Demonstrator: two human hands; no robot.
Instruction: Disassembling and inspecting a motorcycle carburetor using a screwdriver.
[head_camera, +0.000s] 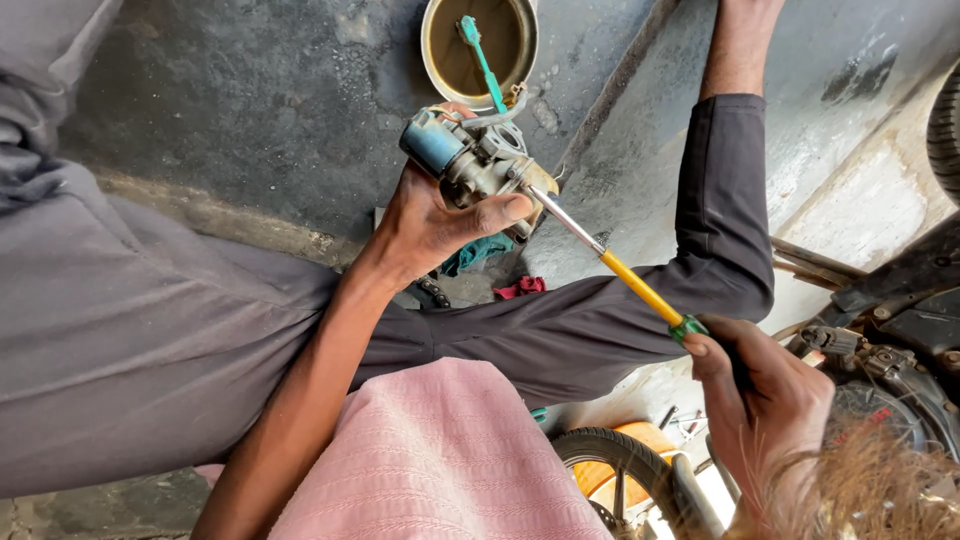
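Head view, looking down.

Left hand (430, 225): clenched round a small metal carburettor (480, 160), held up in the air above the floor (250, 110). Thumb lies across the lower side of the part; the blue-grey cap end points to the upper left, the open metal body to the right.

Right hand (765, 395): closed on the dark grip of a screwdriver (640, 285) with a yellow shank sleeve and a green collar.

Key relation: the carburettor lies up and to the left of the right hand. The screwdriver's long axis runs on that same diagonal, from the grip at lower right to the bare steel tip at upper left. The tip meets the lower right corner of the carburettor, just beside the left thumb. Whether it is seated in a screw head cannot be told. The left hand is the one on the part; the right reaches it only through the tool.

Surroundings: a round metal bowl (480, 45) of brownish liquid stands on the floor beyond the carburettor, with a green toothbrush (482, 60) lying in it. Another person's dark-sleeved arm (725, 190) crosses behind the screwdriver. A motorcycle engine (890, 350) sits at right, a tyre (610, 455) below.

Counts: carburettor 1; screwdriver 1; bowl 1; toothbrush 1; own hands 2.
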